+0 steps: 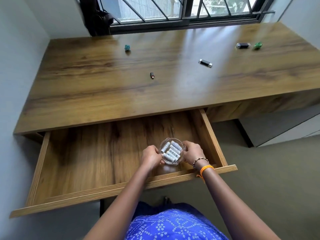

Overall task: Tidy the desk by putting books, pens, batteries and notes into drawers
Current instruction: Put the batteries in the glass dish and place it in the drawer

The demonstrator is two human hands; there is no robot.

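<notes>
Glass dish (180, 159) of white batteries (171, 151), in open drawer (213, 141).
Left hand (151, 157) and right hand (192, 152) grip opposite rims, fingers curled; dish near drawer's front right corner.

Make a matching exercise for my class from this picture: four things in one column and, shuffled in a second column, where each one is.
Things
1. glass dish of batteries
2. teal paper ball
3. green paper ball
4. small black-and-red stick

Places
A. far right of the desk top, beside a dark stick
B. held between both hands over the open drawer
C. middle of the desk top, nearest the drawer
D. far left part of the desk top, toward the window

Pairs: 1-B, 2-D, 3-A, 4-C
</notes>
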